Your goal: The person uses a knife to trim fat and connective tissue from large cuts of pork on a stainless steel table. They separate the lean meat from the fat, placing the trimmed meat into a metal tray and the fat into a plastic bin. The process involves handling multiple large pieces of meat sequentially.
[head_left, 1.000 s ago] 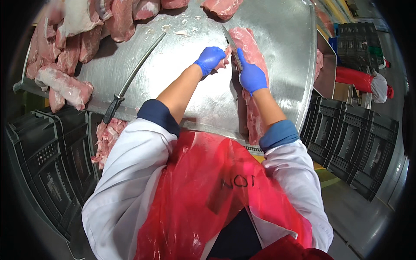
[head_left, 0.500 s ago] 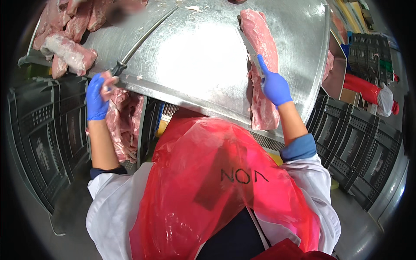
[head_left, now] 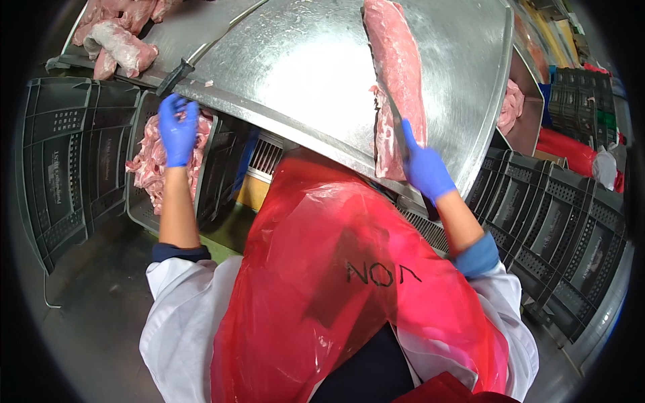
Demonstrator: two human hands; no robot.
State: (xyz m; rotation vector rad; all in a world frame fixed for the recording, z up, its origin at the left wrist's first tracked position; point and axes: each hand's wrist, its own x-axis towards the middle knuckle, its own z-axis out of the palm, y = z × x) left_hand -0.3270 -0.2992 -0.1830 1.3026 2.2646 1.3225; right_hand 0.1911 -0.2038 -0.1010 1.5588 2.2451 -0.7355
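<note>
Fingers of the right hand grip a knife over the long pink meat on the worktop, the left hand's hang loosely open above a crate, and the meat looks heavy, soft, slippery, probably best held round its middle.

One bench, one knife, one sharpening rod, one long slab of meat. Two grips, one left grip and one right grip. One apron. At least four chunks of meat overlap. One crate of scraps, the scraps uncountable. Several crates stand right, overlapping too much for a total. At least one co-worker.
</note>
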